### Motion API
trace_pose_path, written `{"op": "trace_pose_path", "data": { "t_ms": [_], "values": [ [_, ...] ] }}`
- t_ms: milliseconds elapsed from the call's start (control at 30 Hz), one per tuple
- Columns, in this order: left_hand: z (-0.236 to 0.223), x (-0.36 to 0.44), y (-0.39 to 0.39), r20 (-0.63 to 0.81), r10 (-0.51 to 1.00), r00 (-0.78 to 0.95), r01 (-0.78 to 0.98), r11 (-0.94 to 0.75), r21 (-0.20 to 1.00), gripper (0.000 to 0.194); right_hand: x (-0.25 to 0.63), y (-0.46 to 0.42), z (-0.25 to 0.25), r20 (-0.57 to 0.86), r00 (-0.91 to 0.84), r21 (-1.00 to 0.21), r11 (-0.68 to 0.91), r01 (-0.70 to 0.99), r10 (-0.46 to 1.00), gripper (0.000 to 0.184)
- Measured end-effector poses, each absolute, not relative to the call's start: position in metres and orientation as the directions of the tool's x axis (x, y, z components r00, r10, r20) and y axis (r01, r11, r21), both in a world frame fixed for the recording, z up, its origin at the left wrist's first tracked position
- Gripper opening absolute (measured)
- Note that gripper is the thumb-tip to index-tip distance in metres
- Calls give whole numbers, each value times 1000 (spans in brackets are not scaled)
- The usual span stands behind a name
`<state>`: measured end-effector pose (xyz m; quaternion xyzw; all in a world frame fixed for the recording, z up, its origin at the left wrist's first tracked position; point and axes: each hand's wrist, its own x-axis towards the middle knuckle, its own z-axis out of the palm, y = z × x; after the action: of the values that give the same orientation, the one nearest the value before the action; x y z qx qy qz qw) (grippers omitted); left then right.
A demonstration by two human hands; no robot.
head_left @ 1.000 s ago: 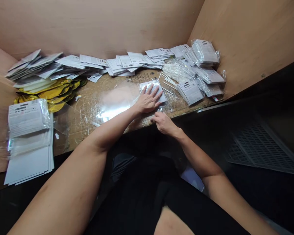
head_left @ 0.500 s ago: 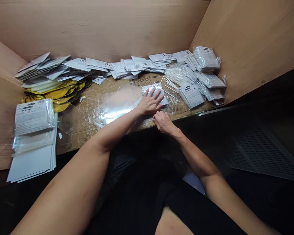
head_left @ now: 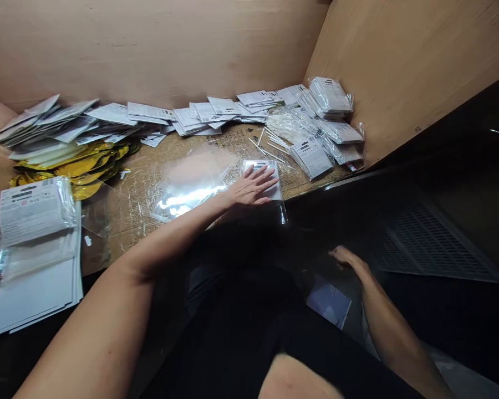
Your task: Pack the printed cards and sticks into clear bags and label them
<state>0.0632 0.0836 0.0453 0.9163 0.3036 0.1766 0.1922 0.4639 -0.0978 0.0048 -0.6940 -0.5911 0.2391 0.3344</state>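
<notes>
While the left hand point(head_left: 250, 188) presses flat, fingers spread and holding nothing, on a white card packet point(head_left: 269, 191) lying just under the fingertips, its long side running away from the person, the right hand point(head_left: 344, 257) hangs low, fingers loose and apparently empty, above a pale card point(head_left: 328, 302); a clear plastic sleeve point(head_left: 199, 183) sits left of the fingers.

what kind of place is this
Probably a small packing station: a wooden bench boxed in by board walls, with piles of labelled cards, clear plastic bags and gold foil pieces.
</notes>
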Motion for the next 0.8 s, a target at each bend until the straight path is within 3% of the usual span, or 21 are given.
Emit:
{"op": "trace_pose_path", "data": {
  "t_ms": [67, 133, 200, 267, 367, 467, 500, 567, 633, 667, 733, 800],
  "values": [
    [55, 56, 65, 217, 638, 739, 451, -707, 545, 77, 470, -96, 1, 58, 251, -687, -144, 713, 966, 16],
    [62, 42, 44, 203, 665, 719, 454, -671, 586, 87, 463, -87, 1, 65, 263, -645, -161, 747, 963, 34],
    [64, 25, 24, 170, 652, 739, 483, -688, 542, 106, 439, -76, 4, 95, 167, -616, -74, 784, 981, 38],
    [58, 12, 6, 143, 630, 763, 513, -726, 459, 113, 403, -68, 8, 114, -40, -582, 99, 807, 993, 41],
    [40, 6, -9, 112, 624, 774, 571, -762, 305, 93, 352, -65, 7, 92, -302, -605, 294, 740, 949, 39],
    [23, 10, -12, 130, 625, 770, 604, -779, 166, 73, 344, -70, -7, 82, -419, -599, 380, 704, 905, 45],
    [20, 11, -11, 148, 621, 770, 607, -784, 134, 69, 353, -72, -12, 12, -405, -536, 348, 770, 914, 45],
    [15, 11, -9, 188, 608, 771, 603, -793, 92, 64, 384, -74, -18, -226, -252, -291, 182, 939, 941, 39],
    [12, 9, -7, 219, 591, 776, 593, -803, 67, 62, 417, -74, -14, -398, -21, -20, 14, 1000, 917, 38],
    [11, 8, -6, 235, 580, 780, 584, -810, 60, 61, 428, -72, -9, -429, 58, 60, -35, 998, 901, 46],
    [6, 6, -5, 270, 551, 790, 558, -828, 54, 61, 435, -63, 6, -343, 71, 96, -41, 995, 937, 65],
    [0, 3, -3, 302, 520, 799, 526, -848, 67, 62, 421, -51, 19, -119, -95, 60, 102, 993, 988, 75]
  ]
}}
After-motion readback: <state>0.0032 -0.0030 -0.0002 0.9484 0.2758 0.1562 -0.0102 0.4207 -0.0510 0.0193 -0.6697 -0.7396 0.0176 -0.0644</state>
